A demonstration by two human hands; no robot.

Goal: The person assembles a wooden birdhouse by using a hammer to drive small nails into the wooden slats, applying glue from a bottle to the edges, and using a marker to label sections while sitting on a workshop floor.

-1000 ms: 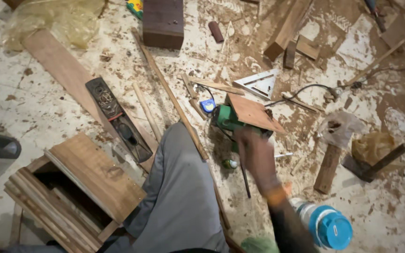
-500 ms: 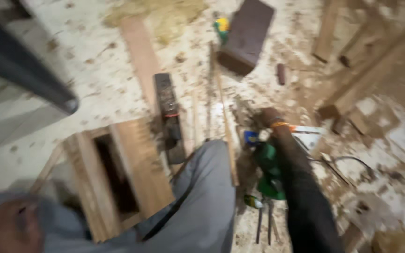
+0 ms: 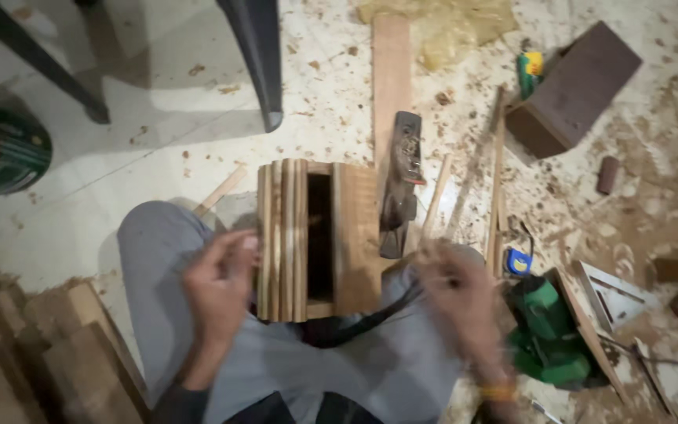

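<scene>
I see my own two bare hands, the left hand (image 3: 217, 286) sharp enough to show separate fingers, the right hand (image 3: 458, 297) smeared by motion blur. My right wrist carries a thin orange-yellow band (image 3: 497, 390). My forearms are bare, no sleeves on them. I wear grey trousers (image 3: 402, 365), plain, creased at the knees. A dark top edge shows at the bottom.

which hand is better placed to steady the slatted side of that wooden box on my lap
Left. The left hand already has its fingers against the slats of the wooden box; the right hand is blurred, off the box's far side.
</scene>
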